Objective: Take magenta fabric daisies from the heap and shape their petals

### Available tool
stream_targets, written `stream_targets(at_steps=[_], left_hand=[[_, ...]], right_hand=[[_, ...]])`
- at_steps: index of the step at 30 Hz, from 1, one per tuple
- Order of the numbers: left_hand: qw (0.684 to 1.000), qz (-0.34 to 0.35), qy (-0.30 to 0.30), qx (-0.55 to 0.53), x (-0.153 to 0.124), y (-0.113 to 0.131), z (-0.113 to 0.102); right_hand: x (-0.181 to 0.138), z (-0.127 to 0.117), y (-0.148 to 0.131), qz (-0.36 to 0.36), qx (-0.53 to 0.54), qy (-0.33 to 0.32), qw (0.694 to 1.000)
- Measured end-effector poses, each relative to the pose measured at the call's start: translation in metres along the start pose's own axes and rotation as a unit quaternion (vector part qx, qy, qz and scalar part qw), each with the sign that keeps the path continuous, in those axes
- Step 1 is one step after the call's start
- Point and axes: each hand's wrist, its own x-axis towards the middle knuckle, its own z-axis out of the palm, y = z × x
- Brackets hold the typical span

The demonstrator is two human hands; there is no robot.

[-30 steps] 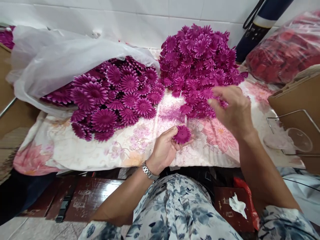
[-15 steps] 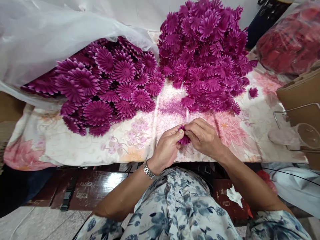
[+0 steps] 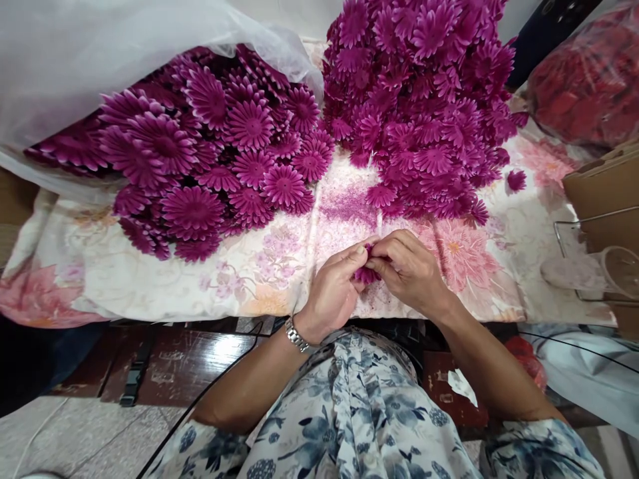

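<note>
A single magenta daisy-shaped flower head [image 3: 367,274] is held between both hands, near the front edge of the table [image 3: 174,286]. It is gripped by the left hand [image 3: 333,293] with the thumb pressed from above, and its far edge is pinched by the narrowed thumb and fingers of the right hand [image 3: 407,269]; exactly which part is pinched is hidden by the fingertips. Most of the flower head is covered by the hands, its lower petals being left visible between them.

The table is covered by a pale floral cloth [image 3: 259,266], on which purple specks [image 3: 347,205] are scattered just beyond the hands. To the left, a heap of matching flower heads [image 3: 200,159] is spilled from the mouth of a translucent white plastic bag [image 3: 114,53]. To the right, a taller heap [image 3: 424,120] is piled up, and one loose flower head [image 3: 516,180] is set apart beside it. Farther right, red pieces are enclosed in a clear bag [image 3: 589,80], placed behind a cardboard box [image 3: 606,179]. A metal link band [image 3: 296,334] is worn on the left wrist. Below the table, at the right, a crumpled white tissue [image 3: 462,386] is seen.
</note>
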Motion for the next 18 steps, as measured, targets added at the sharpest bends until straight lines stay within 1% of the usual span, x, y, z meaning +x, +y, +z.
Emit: stream_targets(at_steps=[4,6,10,13,16,18], left_hand=[[1.000,-0.010,-0.022,0.017,-0.002,-0.001,-0.001],[0.999,-0.001,-0.030,0.020,-0.002,-0.002,-0.002],[0.999,0.023,-0.029,0.011,-0.002,-0.004,-0.003],[1.000,0.017,-0.016,0.008,-0.003,-0.003,-0.004],[1.000,0.013,0.004,0.003,-0.005,0.000,-0.007],[1.000,0.005,0.015,-0.001,-0.006,0.001,-0.008]], right_hand=[[-0.001,0.001,0.000,-0.032,-0.060,0.023,0.997],[-0.002,0.001,0.000,-0.039,-0.087,0.032,0.995],[-0.003,0.002,-0.001,-0.023,-0.098,0.033,0.994],[-0.002,0.002,-0.001,-0.021,-0.096,0.035,0.995],[0.007,-0.009,0.008,-0.042,-0.125,0.066,0.989],[0.020,-0.027,0.024,-0.039,-0.183,0.105,0.977]])
